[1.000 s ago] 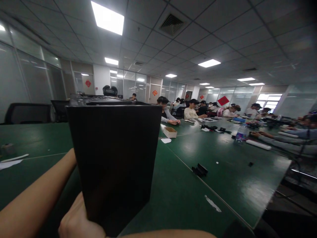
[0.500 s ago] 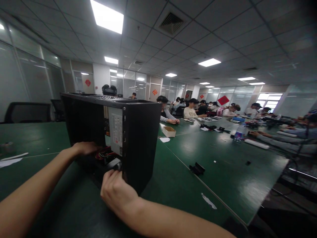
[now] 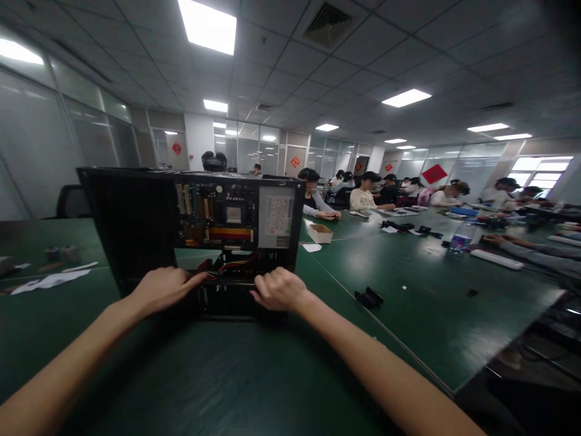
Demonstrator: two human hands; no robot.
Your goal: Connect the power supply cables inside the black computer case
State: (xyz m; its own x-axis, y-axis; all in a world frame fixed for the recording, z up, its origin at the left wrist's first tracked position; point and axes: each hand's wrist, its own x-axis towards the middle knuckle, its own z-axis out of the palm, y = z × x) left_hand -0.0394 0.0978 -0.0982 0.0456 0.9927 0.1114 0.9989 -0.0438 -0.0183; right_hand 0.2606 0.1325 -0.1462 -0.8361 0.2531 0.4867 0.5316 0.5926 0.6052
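A black computer case (image 3: 131, 230) stands upright on the green table with its open side towards me. Inside it I see a motherboard (image 3: 213, 209), a silver power supply (image 3: 276, 218) with a label, and bundled coloured cables (image 3: 233, 264). My left hand (image 3: 163, 287) is closed on the case's thin crossbar, its thumb lying along it near the cables. Closer to the right side, my right hand (image 3: 279, 289) is wrapped in a fist around the same bar. The fingertips of both hands are partly hidden.
A small open box (image 3: 320, 234) sits behind the case to the right. Black clips (image 3: 368, 297) lie on the table (image 3: 408, 327). White paper (image 3: 49, 281) is at the left. A bottle (image 3: 460, 239) and a white bar (image 3: 497, 259) are farther right, with several seated people beyond.
The computer case has swung round so that its open side now faces me, showing the motherboard. My right hand has moved right and up along with it, still closed on the frame.
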